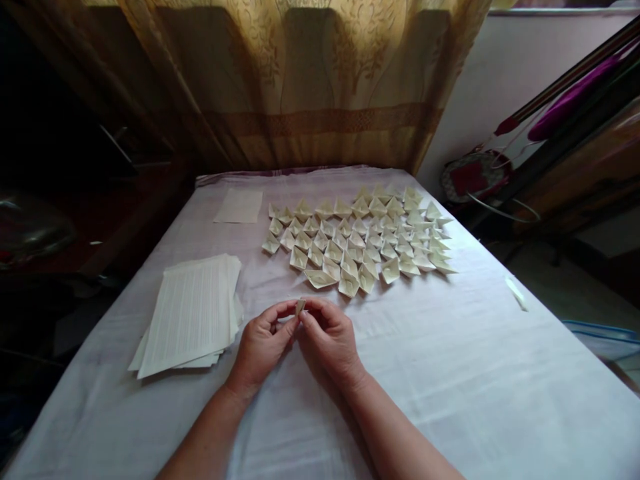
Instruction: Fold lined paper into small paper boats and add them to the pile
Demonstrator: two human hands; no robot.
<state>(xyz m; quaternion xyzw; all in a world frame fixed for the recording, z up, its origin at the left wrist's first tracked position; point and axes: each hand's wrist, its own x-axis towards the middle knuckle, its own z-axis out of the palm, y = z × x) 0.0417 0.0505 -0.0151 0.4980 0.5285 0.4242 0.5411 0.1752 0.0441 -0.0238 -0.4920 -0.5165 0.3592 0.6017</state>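
Between the fingertips of both hands is a small folded piece of paper, pale cream and mostly covered by the fingers. My left hand pinches it from the left, thumb against fingers. From the other side my right hand grips it the same way, and the two hands touch at the tips. Just beyond them stand several rows of folded paper boats, packed closely together. To the left of my left hand lies a loose stack of printed paper sheets.
A single paper sheet lies at the table's far left. Near the right edge is a small white strip. The table wears a white cloth. A gold curtain hangs behind, and a round bag sits beyond the right side.
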